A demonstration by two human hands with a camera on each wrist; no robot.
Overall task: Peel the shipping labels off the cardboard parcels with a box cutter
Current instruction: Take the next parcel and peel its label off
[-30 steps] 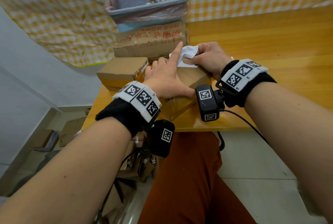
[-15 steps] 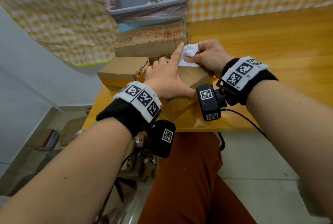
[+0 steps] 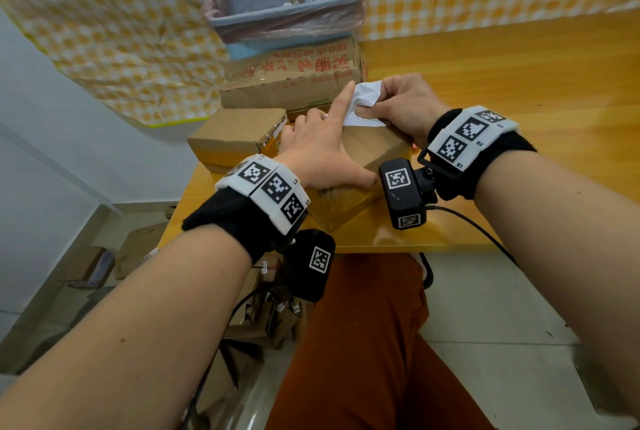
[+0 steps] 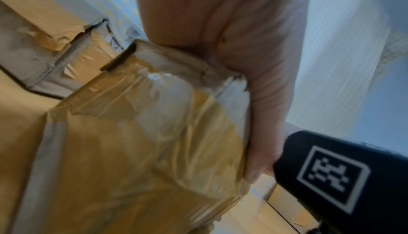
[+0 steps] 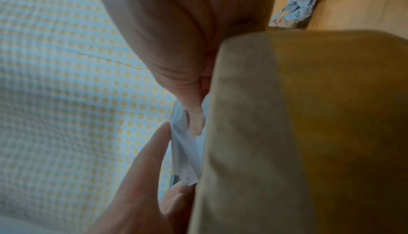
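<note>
A brown taped cardboard parcel lies at the table's near edge. My left hand presses flat on its top, the thumb along the near edge and the index finger straight up against the label. The white shipping label is lifted off the parcel's far side, and my right hand pinches it between thumb and fingers. In the right wrist view the label stands between my right thumb and the left index finger, beside the parcel. No box cutter shows in any view.
A small cardboard box sits to the left, and a larger one with red print behind. A bag-lined grey bin rests on the larger box. The wooden table extends right. Flattened cardboard lies on the floor.
My right hand has drawn the label a little up and away from me, lifting more of it off the parcel. The left hand has stayed pressed on the box.
</note>
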